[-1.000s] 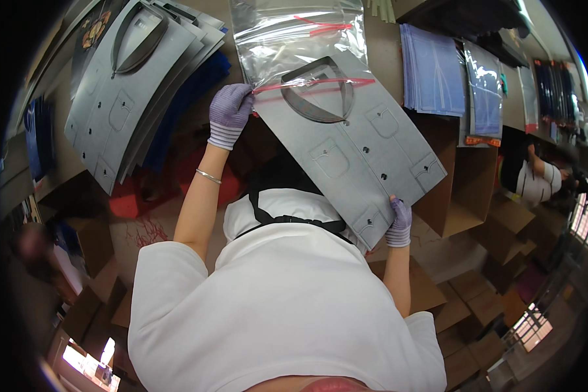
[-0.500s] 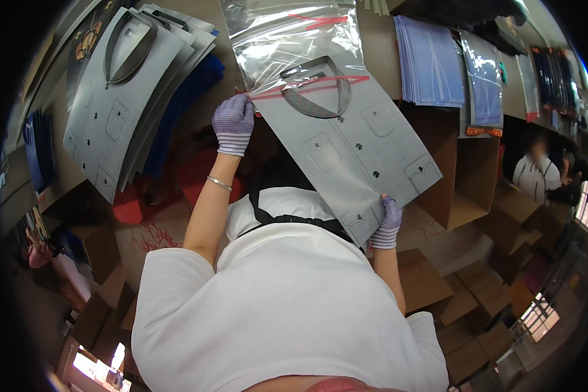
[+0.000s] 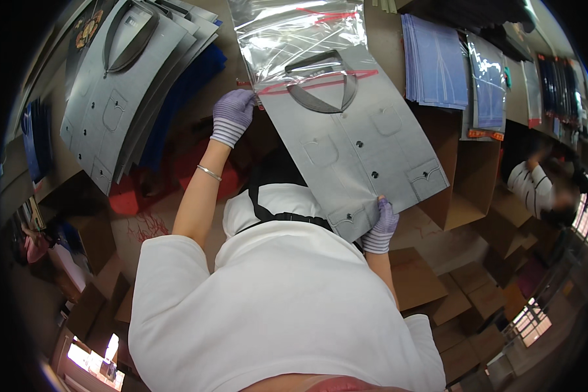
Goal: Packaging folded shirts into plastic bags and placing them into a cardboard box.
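A grey flat paper bag (image 3: 372, 147), printed like a shirt with pockets and buttons and with a dark collar-like handle, lies tilted before me. A clear plastic bag (image 3: 268, 46) with red strips overlaps its upper part; how far it reaches down I cannot tell. My right hand (image 3: 381, 225), in a purple-and-white striped glove, pinches the paper bag's lower edge, thumb on top and the other fingers hidden beneath. Closed at the left end of the lower red strip, my gloved left hand (image 3: 233, 117) appears to hold the plastic bag's edge.
More grey shirt-printed bags (image 3: 121, 91) are stacked at the left on the table, over blue ones (image 3: 183, 111). Blue packs (image 3: 434, 62) lie at the back right. Open cardboard boxes (image 3: 473, 189) stand at the right, near another person (image 3: 532, 183). Red strips litter the floor.
The left hand has moved slightly up, while the paper bag's lower end and my right hand have shifted a little. The person at the right has bent over.
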